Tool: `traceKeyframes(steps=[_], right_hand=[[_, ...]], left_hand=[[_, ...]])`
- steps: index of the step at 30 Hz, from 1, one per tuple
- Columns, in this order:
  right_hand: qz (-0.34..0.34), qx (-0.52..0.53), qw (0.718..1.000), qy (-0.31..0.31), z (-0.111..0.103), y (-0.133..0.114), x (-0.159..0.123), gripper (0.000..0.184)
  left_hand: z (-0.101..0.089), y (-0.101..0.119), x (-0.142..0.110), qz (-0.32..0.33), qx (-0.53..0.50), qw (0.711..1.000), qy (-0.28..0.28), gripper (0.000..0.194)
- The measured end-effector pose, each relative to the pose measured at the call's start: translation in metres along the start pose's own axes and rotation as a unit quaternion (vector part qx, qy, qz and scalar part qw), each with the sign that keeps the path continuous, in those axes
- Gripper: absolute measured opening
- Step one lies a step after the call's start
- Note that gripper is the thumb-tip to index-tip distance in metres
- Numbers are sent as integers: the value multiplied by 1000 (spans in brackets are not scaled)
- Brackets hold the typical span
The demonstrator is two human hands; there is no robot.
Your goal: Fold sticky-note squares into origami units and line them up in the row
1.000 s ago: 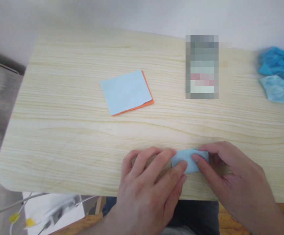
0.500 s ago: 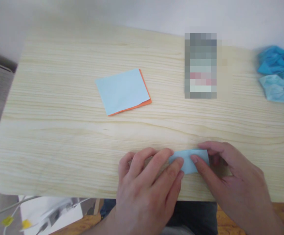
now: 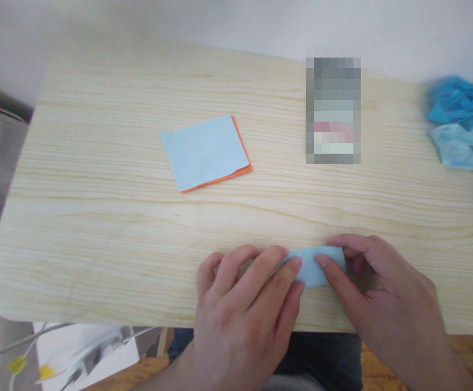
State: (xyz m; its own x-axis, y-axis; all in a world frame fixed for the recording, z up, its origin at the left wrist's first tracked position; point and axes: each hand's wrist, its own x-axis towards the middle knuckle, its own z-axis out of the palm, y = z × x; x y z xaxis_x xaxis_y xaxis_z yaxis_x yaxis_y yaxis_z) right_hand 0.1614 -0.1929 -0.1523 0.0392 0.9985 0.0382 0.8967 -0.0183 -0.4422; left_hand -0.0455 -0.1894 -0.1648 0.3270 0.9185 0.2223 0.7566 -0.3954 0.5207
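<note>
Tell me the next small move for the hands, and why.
I'd slide the left hand's index finger rightward along the blue paper strip, pressing lightly. It probably suits: that fingertip rests near the strip's left end, while the right hand, thumb on top, seems to steady the other end.

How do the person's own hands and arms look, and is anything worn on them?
The left hand and right hand are bare: no glove, ring or watch shows. No sleeve or marking shows on the visible forearms either.
</note>
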Motion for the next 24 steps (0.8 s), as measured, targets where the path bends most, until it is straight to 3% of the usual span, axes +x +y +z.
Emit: traceKeyframes(steps=[5,11,24], right_hand=[[4,13,1000,23,4,1,-5,30],[-2,47,998,48,10,3,-12,15],[-16,90,995,49,7,3,-11,9]], left_hand=[[0,0,0,-4,-3,1000,5,30],[0,1,1,-8,-5,1000,6,29],[1,0,1,-6,-4,1000,10,29]])
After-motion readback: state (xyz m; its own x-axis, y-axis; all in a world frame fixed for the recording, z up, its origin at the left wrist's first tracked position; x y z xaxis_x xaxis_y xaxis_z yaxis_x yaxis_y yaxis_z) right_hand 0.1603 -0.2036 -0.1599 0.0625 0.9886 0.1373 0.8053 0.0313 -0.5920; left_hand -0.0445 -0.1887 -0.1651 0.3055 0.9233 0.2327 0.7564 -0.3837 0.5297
